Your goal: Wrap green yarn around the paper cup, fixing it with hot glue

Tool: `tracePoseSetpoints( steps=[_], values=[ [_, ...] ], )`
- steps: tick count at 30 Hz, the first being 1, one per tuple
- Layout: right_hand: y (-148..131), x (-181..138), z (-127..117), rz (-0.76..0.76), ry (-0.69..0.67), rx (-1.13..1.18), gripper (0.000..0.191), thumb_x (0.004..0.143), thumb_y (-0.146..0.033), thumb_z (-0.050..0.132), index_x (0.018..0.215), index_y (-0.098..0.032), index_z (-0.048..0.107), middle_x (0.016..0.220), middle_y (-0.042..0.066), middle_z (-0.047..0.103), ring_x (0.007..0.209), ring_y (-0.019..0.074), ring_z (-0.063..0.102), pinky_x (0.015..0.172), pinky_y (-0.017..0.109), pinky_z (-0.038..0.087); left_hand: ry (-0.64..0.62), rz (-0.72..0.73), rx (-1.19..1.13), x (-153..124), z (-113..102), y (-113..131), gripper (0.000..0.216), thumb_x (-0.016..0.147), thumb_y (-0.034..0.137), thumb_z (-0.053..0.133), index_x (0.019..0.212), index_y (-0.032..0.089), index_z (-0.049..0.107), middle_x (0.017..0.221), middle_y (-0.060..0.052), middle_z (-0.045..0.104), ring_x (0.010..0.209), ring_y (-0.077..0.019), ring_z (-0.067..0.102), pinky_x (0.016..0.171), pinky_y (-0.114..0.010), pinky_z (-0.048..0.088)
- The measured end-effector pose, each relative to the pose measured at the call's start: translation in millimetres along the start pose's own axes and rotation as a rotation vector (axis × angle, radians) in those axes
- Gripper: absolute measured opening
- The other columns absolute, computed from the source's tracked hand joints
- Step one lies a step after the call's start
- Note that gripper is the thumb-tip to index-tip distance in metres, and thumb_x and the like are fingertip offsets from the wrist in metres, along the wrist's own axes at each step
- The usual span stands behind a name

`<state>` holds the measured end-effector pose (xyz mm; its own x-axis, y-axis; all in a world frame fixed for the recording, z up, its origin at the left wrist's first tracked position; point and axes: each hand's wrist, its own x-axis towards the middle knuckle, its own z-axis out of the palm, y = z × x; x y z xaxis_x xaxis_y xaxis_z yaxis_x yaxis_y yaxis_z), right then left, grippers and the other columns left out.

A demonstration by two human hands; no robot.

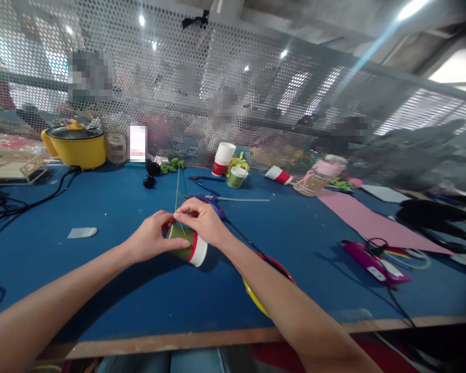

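A paper cup lies tilted on its side just above the blue table, with green yarn wound over much of it beside a red band and a white end. My left hand is closed round the cup, its thumb along the green winding. At the cup's upper side my right hand pinches the thin green yarn, which runs taut to a green yarn bundle at the back. Right behind my right hand lies a blue glue gun, partly covered, with a clear glue stick poking out.
Along the back stand a yellow pot, a lit phone, stacked cups and a green-wrapped cup. Pliers lie before them. To the right are a pink sheet and a purple power strip. Perforated metal screens the far side.
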<state>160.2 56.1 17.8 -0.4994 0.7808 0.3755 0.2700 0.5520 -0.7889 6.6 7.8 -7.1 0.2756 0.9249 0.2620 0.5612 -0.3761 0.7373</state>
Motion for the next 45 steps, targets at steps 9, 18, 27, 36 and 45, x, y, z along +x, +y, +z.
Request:
tracePoseSetpoints(
  steps=[9, 18, 27, 36, 45],
  values=[
    [7, -1, -2, 0.026, 0.113, -0.013, 0.011, 0.073, -0.027, 0.059, 0.068, -0.017, 0.06, 0.071, 0.0, 0.057, 0.065, 0.0104, 0.051, 0.062, 0.025, 0.041, -0.114, -0.112, 0.008, -1, -2, -2, 0.053, 0.063, 0.055, 0.063, 0.095, 0.013, 0.053, 0.075, -0.004, 0.06, 0.064, -0.0185, 0.054, 0.057, -0.029, 0.043],
    [13, 2, -5, 0.03, 0.226, 0.004, 0.013, 0.074, -0.03, 0.056, 0.071, -0.018, 0.057, 0.069, 0.0, 0.057, 0.064, 0.0116, 0.052, 0.061, 0.026, 0.042, -0.084, -0.112, -0.08, 0, -5, -9, 0.044, 0.071, 0.051, 0.056, 0.097, 0.016, 0.051, 0.08, -0.004, 0.06, 0.066, -0.0179, 0.057, 0.056, -0.028, 0.044],
    [12, 2, -7, 0.095, 0.219, 0.053, 0.016, 0.077, -0.032, 0.051, 0.07, -0.018, 0.051, 0.064, 0.0, 0.058, 0.056, 0.0101, 0.05, 0.056, 0.024, 0.042, -0.099, -0.141, -0.121, 2, -3, -12, 0.043, 0.074, 0.052, 0.052, 0.097, 0.016, 0.052, 0.079, -0.003, 0.06, 0.067, -0.0177, 0.057, 0.056, -0.027, 0.044],
    [9, 1, -4, 0.092, 0.172, 0.078, 0.013, 0.077, -0.029, 0.051, 0.07, -0.018, 0.049, 0.062, 0.0, 0.059, 0.057, 0.0102, 0.053, 0.059, 0.025, 0.044, -0.136, -0.1, -0.095, 0, -5, -4, 0.041, 0.073, 0.049, 0.054, 0.098, 0.016, 0.051, 0.075, -0.001, 0.057, 0.062, -0.0155, 0.053, 0.054, -0.026, 0.043],
    [14, 2, -5, 0.103, 0.063, 0.015, 0.011, 0.076, -0.024, 0.052, 0.069, -0.017, 0.052, 0.067, 0.001, 0.06, 0.064, 0.0116, 0.056, 0.064, 0.026, 0.043, -0.126, 0.055, 0.03, -3, -11, 7, 0.039, 0.073, 0.043, 0.059, 0.101, 0.018, 0.048, 0.086, -0.003, 0.056, 0.071, -0.0173, 0.054, 0.065, -0.03, 0.045]
  ],
)
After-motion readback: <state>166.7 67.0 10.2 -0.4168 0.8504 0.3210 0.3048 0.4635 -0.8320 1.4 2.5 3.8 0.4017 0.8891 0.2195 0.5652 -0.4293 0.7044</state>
